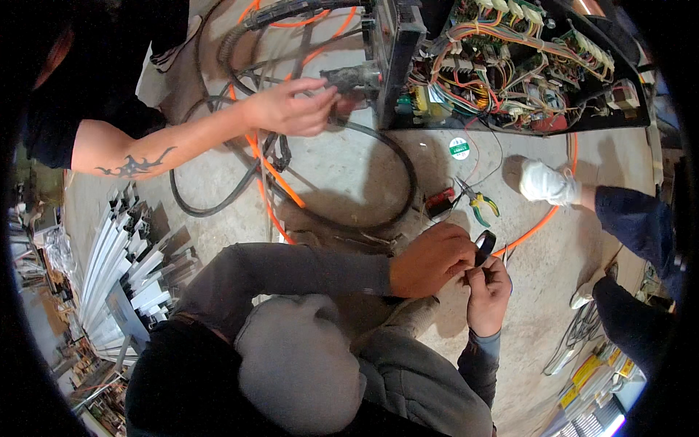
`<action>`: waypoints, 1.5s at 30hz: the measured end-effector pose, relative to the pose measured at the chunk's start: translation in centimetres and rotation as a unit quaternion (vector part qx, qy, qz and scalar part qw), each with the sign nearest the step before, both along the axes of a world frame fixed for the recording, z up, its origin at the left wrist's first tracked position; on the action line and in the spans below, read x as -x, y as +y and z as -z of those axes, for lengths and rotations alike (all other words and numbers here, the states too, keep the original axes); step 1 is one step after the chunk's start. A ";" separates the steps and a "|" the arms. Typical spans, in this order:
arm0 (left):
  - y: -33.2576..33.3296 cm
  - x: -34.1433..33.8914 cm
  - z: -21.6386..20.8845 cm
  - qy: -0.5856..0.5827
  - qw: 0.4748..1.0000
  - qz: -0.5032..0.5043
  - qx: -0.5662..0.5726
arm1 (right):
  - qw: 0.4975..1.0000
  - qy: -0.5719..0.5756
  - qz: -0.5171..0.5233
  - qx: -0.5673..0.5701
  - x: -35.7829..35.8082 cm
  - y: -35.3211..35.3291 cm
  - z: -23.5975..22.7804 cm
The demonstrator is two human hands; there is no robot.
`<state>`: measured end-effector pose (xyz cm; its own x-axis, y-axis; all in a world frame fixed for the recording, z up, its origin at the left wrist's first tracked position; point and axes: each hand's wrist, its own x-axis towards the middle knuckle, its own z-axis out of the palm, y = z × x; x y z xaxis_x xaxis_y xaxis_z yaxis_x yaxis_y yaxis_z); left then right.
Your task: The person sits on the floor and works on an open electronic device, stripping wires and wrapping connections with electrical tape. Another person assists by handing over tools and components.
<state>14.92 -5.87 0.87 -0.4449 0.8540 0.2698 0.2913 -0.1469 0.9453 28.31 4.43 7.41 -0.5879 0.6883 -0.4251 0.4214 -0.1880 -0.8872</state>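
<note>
Above the floor, my right hand [489, 295] is closed on a roll of black tape [486, 247], thumb and fingers at its lower edge. My left hand [433, 261] is beside it with bent fingers pinched together near the roll; what they grip is too small to make out. Just beyond my hands lie pliers [480, 204] with yellow and green handles and a small red and black object [439, 203]. Thin wires [486, 149] run down toward them from an opened machine [510, 65] full of circuit boards and coloured wiring.
From the left, another person's tattooed forearm [182, 138] reaches to a black cable plug [351, 79] on the machine. Black cable [411, 175] and orange hose [280, 178] loop over the floor. A person's white shoe [546, 182] is at right; metal profiles [120, 269] lie left.
</note>
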 end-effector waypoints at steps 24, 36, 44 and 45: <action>-1.2 4.1 -2.8 -0.012 0.989 0.135 0.064 | 0.946 0.027 -0.163 -0.279 -1.2 0.3 -0.6; -0.9 4.0 -1.3 0.255 0.949 0.157 0.099 | 0.908 -0.014 -0.213 -0.360 -0.8 -0.3 -0.2; -0.5 3.2 -1.3 0.337 0.928 0.126 0.098 | 0.950 -0.035 -0.146 -0.272 -0.8 -1.1 0.1; -0.2 3.2 -1.4 0.325 0.930 0.130 0.110 | 0.956 -0.026 -0.130 -0.262 -1.0 -0.9 0.5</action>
